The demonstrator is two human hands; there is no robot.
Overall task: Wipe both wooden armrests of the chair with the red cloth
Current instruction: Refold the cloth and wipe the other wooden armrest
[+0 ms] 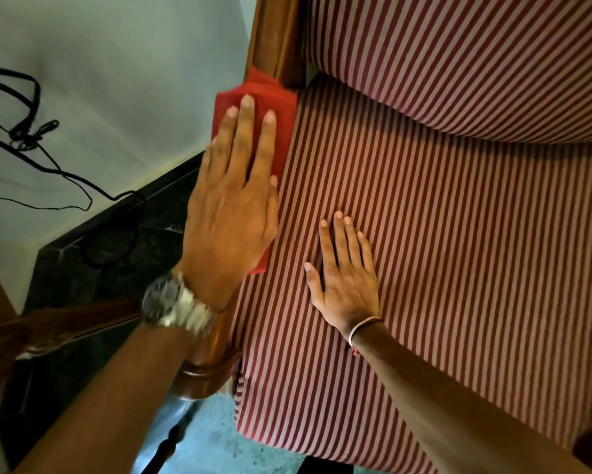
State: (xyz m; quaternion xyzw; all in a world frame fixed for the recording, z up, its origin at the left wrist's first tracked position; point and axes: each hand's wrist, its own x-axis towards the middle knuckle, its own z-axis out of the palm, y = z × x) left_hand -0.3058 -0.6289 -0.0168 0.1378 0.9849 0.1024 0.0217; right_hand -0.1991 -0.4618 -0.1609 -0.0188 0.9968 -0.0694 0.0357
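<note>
Your left hand (229,206) lies flat with its fingers (245,131) stretched out and close together, pressing the red cloth (270,107) down onto the left wooden armrest (270,35); nothing is pinched, the palm and finger pads simply pin the fabric to the wood. The cloth sits at about ten o'clock in the view, folded into a flat pad that drapes over both edges of the rail, with one corner peeking out below your palm toward six o'clock. It looks thin, soft and light, so it will likely bunch or slide off the narrow rail if you ease the pressure; keep the palm over its middle and let the overhang wrap the sides. The polished wood looks smooth, so the pad should glide easily.

Your right hand (346,275) rests open and flat on the striped seat cushion (459,268), fingers slightly spread and pointing toward twelve o'clock, holding nothing. It appears to be bracing you.

Further out, the armrest's rounded front end (202,374) shows at about seven o'clock. The other armrest is barely in view at five o'clock, so I judge it yet to be wiped.
</note>
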